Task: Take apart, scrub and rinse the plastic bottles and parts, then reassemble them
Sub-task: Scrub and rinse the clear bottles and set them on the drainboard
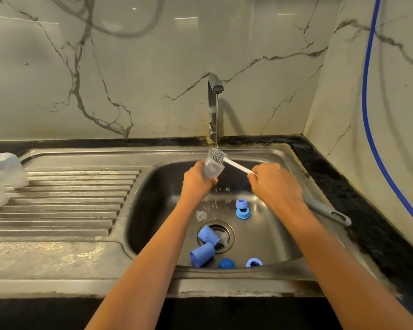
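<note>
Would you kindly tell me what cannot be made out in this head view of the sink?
Head view:
- The clear bottle: lower part hidden by the left hand.
- The brush: handle's end hidden inside the right hand.
- The grey handle: other end hidden behind that arm.
- The clear bottles on the drainer: one cut off by the left edge.
- The clear piece near the drain: too small to identify.

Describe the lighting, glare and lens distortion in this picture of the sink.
Head view: warm, dim light; glare streaks on the marble wall; the wide-angle lens bows the sink rim; the faucet casts a soft shadow to its right.
</note>
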